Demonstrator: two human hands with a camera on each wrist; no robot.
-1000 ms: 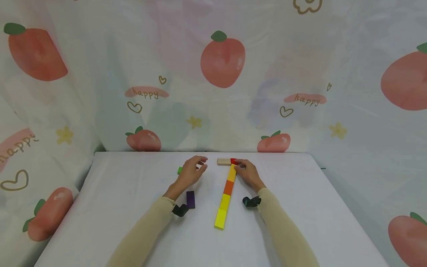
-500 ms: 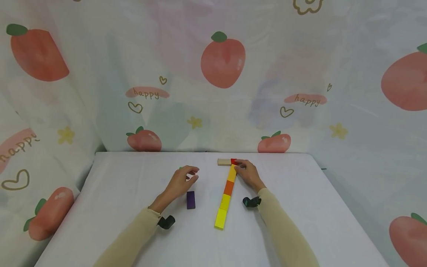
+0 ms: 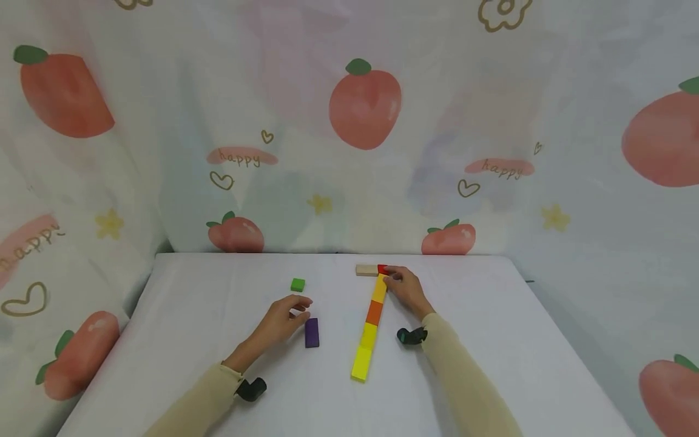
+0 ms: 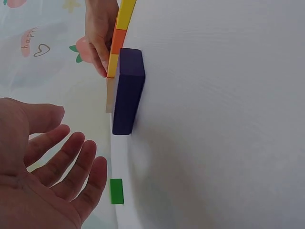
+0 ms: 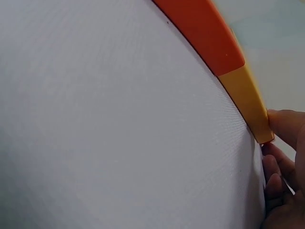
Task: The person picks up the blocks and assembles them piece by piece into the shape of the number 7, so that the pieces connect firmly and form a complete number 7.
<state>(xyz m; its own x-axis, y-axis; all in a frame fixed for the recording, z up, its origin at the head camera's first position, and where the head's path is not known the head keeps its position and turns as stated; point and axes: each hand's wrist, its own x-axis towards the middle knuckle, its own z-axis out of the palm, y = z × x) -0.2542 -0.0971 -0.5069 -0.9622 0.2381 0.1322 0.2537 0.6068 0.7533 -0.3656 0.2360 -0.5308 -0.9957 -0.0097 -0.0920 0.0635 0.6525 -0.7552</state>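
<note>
My left hand [image 3: 281,318] hovers with relaxed, parted fingers beside a purple block [image 3: 312,332], and nothing is in its grasp. In the left wrist view the purple block [image 4: 127,93] stands just past the thumb, and a green block [image 4: 116,191] lies beyond the fingertips. My right hand [image 3: 406,288] is at the far end of a row of blocks, pinching a red block [image 3: 381,269] that its fingers mostly cover. The thumb in the right wrist view lies against the end of the amber block [image 5: 248,102].
From the amber block the row runs toward me through an orange block [image 3: 374,313] and two yellow blocks [image 3: 360,363]. A plain wooden block [image 3: 366,270] meets the red one on its left. White cloth covers the table [image 3: 491,364]; a printed curtain hangs behind.
My left hand has drawn back toward me and leftward, from near the green block to beside the purple one, uncovering the green block. The right hand stays where it was.
</note>
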